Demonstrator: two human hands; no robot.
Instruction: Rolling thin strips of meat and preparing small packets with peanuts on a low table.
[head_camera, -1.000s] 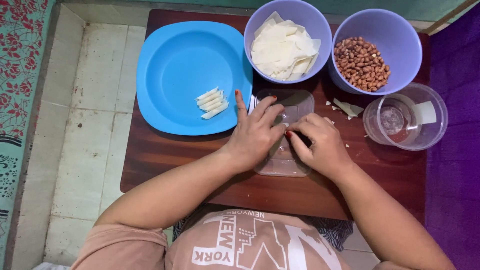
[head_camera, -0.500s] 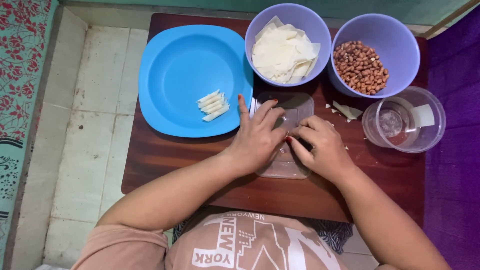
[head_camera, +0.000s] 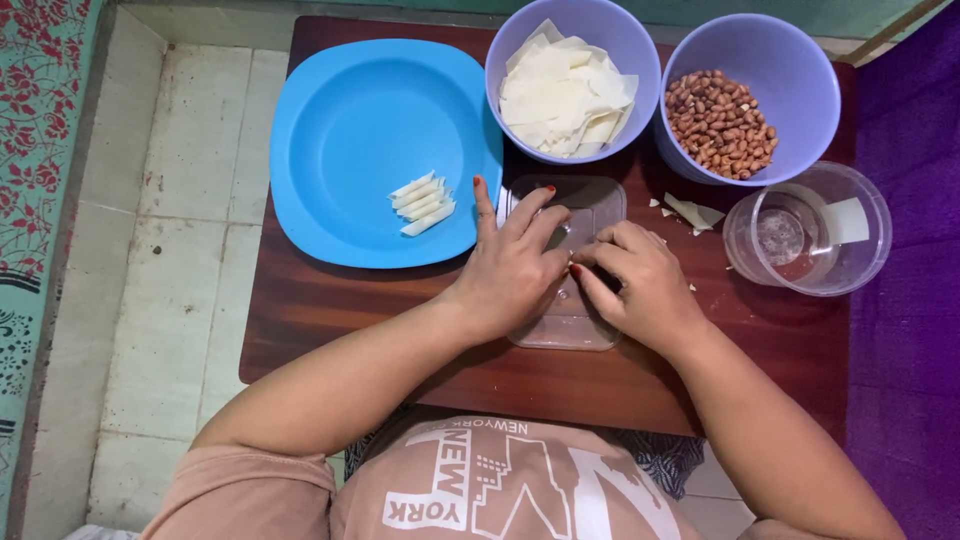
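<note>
change: hardly any vs half a sec ago; both hands stay on the clear board, fingers a touch closer together.
left hand (head_camera: 515, 268): flat on the board, fingers spread, tips pointing to the table's far edge; not pinching anything I can see.
right hand (head_camera: 640, 285): fingers curled, tips pressed down next to the left fingertips; what's under them is hidden.
clear board (head_camera: 566, 325): middle of the wooden table (head_camera: 330, 320), toward the near edge, mostly covered by the hands.
blue plate (head_camera: 350, 130): far-left corner; holds a few small white rolls (head_camera: 421, 203), side by side.
left purple bowl (head_camera: 520, 45): far edge, center; stack of white wrapper sheets (head_camera: 565, 90).
right purple bowl (head_camera: 790, 70): far-right corner; peanuts (head_camera: 722, 123).
clear tub (head_camera: 860, 265): right edge; a little liquid, white scrap on rim.
scraps (head_camera: 692, 212): wrapper bits btw board & tub.
</note>
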